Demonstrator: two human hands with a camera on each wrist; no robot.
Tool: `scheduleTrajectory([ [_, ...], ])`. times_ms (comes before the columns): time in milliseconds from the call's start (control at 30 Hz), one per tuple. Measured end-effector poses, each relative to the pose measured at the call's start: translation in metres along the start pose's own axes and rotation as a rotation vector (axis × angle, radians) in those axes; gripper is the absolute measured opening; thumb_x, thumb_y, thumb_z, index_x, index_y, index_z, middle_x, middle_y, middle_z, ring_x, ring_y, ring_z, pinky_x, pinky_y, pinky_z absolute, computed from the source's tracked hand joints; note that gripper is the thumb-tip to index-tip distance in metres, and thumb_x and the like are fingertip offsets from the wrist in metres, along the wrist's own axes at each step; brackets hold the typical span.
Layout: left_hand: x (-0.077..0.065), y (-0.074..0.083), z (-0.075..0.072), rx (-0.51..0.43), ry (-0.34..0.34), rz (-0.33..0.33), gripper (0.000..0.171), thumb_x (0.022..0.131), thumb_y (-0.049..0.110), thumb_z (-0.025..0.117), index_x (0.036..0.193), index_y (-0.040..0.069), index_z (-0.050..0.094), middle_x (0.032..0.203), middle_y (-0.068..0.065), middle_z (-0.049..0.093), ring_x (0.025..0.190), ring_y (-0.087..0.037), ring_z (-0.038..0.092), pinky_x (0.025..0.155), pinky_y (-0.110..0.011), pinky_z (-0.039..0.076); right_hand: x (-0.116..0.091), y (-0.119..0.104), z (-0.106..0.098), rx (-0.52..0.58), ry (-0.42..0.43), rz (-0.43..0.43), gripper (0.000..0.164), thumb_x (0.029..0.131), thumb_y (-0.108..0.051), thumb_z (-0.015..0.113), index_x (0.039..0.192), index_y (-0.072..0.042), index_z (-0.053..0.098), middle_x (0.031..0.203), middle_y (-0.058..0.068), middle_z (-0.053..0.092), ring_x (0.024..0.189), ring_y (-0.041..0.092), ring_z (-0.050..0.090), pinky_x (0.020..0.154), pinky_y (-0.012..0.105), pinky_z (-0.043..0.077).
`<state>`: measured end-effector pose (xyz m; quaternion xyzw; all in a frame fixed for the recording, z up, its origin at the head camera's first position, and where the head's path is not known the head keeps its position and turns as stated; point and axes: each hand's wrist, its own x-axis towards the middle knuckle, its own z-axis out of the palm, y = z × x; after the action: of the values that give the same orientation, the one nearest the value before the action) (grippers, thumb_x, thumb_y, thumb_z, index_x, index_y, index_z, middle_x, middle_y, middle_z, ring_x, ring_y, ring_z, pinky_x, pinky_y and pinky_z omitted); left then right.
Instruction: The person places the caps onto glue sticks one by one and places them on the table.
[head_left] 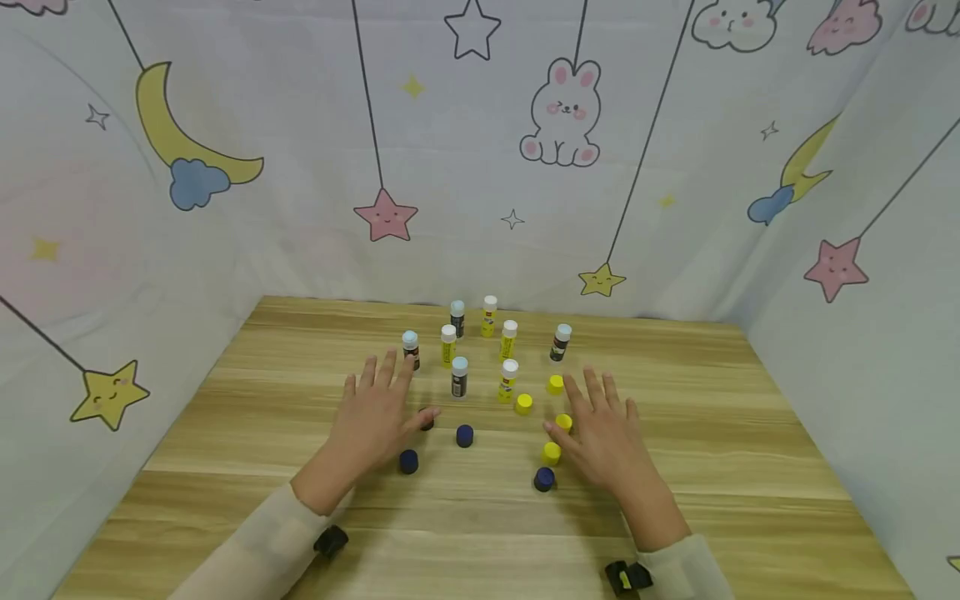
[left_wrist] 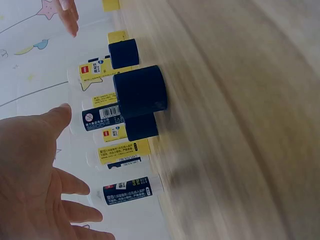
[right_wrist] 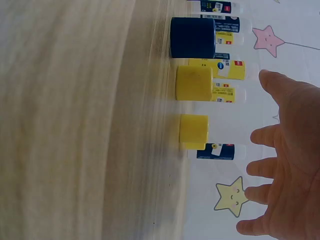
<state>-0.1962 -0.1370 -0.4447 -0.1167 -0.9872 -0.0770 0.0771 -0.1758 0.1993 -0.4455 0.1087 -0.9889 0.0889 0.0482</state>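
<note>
My left hand (head_left: 372, 421) is spread palm down at the left, holding nothing. Its thumb overlaps a navy cap (head_left: 427, 419) in the head view, and two more navy caps (head_left: 465, 436) (head_left: 408, 462) sit nearby. On the right, my right hand (head_left: 606, 433) also has its fingers extended around nothing, beside several yellow caps (head_left: 551, 453) and one navy cap (head_left: 543, 479). Beyond the hands stand several upright glue sticks, some yellow (head_left: 507, 383), others navy (head_left: 459, 379), with pale tops. The wrist views show both hands apart from the caps (left_wrist: 141, 90) (right_wrist: 194, 83); whether either touches the table is unclear.
A wood-grain table (head_left: 480, 533) carries everything. White cloth (head_left: 465, 150) printed with stars, moons and a bunny hangs along the back and both sides. One navy glue stick (head_left: 560, 343) stands off to the right of the group.
</note>
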Motion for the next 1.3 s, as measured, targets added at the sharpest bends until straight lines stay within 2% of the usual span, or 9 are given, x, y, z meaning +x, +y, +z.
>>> scheduleTrajectory([
  [200, 0.005, -0.006, 0.001, -0.043, -0.041, -0.045, 0.094, 0.096, 0.065, 0.055, 0.158, 0.001, 0.029, 0.161, -0.03, 0.027, 0.146, -0.053, 0.026, 0.111, -0.072, 0.03, -0.002, -0.002, -0.001, 0.001, -0.023, -0.009, 0.079, 0.1, -0.063, 0.048, 0.161, -0.017, 0.029, 0.167, 0.018, 0.019, 0.152, 0.046, 0.015, 0.111, 0.077, 0.023],
  [400, 0.015, -0.014, 0.005, -0.052, -0.05, -0.051, 0.094, 0.097, 0.064, 0.055, 0.157, -0.003, 0.03, 0.159, -0.032, 0.029, 0.144, -0.056, 0.029, 0.109, -0.072, 0.032, -0.006, -0.004, -0.002, -0.003, -0.035, -0.019, 0.081, 0.1, -0.068, 0.043, 0.162, -0.018, 0.028, 0.167, 0.018, 0.018, 0.153, 0.045, 0.015, 0.112, 0.075, 0.024],
  [600, 0.029, -0.026, 0.011, -0.121, -0.074, -0.086, 0.094, 0.099, 0.064, 0.05, 0.154, -0.009, 0.03, 0.158, -0.035, 0.028, 0.143, -0.056, 0.028, 0.112, -0.069, 0.031, -0.01, -0.01, -0.003, 0.022, -0.013, -0.041, 0.078, 0.1, -0.06, 0.053, 0.16, -0.015, 0.033, 0.165, 0.02, 0.024, 0.151, 0.046, 0.02, 0.112, 0.074, 0.025],
  [700, 0.036, -0.03, 0.013, -0.218, -0.12, -0.11, 0.095, 0.1, 0.065, 0.045, 0.155, -0.01, 0.026, 0.159, -0.035, 0.024, 0.145, -0.054, 0.025, 0.117, -0.065, 0.027, -0.012, -0.014, -0.002, 0.023, -0.009, -0.061, 0.077, 0.099, -0.058, 0.054, 0.159, -0.013, 0.035, 0.164, 0.021, 0.028, 0.15, 0.046, 0.024, 0.112, 0.071, 0.028],
  [800, 0.043, -0.034, 0.015, -0.301, -0.133, -0.118, 0.095, 0.101, 0.065, 0.042, 0.154, -0.012, 0.026, 0.158, -0.035, 0.027, 0.145, -0.052, 0.028, 0.117, -0.062, 0.028, -0.014, -0.018, -0.002, 0.027, -0.017, -0.079, 0.076, 0.1, -0.057, 0.055, 0.158, -0.012, 0.037, 0.163, 0.021, 0.029, 0.15, 0.045, 0.026, 0.113, 0.068, 0.031],
  [967, 0.053, -0.038, 0.019, -0.45, -0.144, -0.157, 0.094, 0.1, 0.066, 0.045, 0.154, -0.009, 0.029, 0.156, -0.031, 0.035, 0.145, -0.048, 0.032, 0.118, -0.06, 0.029, -0.018, -0.022, -0.003, 0.048, -0.042, -0.084, 0.079, 0.1, -0.065, 0.046, 0.157, -0.012, 0.038, 0.163, 0.021, 0.03, 0.15, 0.043, 0.026, 0.117, 0.063, 0.03],
  [1067, 0.059, -0.041, 0.021, -0.551, -0.147, -0.201, 0.088, 0.099, 0.062, 0.052, 0.154, -0.004, 0.033, 0.156, -0.026, 0.038, 0.145, -0.045, 0.033, 0.117, -0.059, 0.031, -0.02, -0.024, -0.003, 0.062, -0.038, -0.085, 0.081, 0.099, -0.069, 0.041, 0.157, -0.013, 0.039, 0.162, 0.021, 0.031, 0.149, 0.041, 0.029, 0.117, 0.059, 0.031],
  [1300, 0.068, -0.046, 0.024, -0.787, -0.127, -0.277, 0.068, 0.097, 0.038, 0.069, 0.152, 0.007, 0.043, 0.154, -0.019, 0.045, 0.138, -0.039, 0.048, 0.109, -0.054, 0.044, -0.021, -0.029, -0.006, 0.106, -0.018, -0.093, 0.07, 0.1, -0.054, 0.058, 0.154, -0.012, 0.044, 0.157, 0.019, 0.04, 0.142, 0.041, 0.041, 0.113, 0.059, 0.039],
])
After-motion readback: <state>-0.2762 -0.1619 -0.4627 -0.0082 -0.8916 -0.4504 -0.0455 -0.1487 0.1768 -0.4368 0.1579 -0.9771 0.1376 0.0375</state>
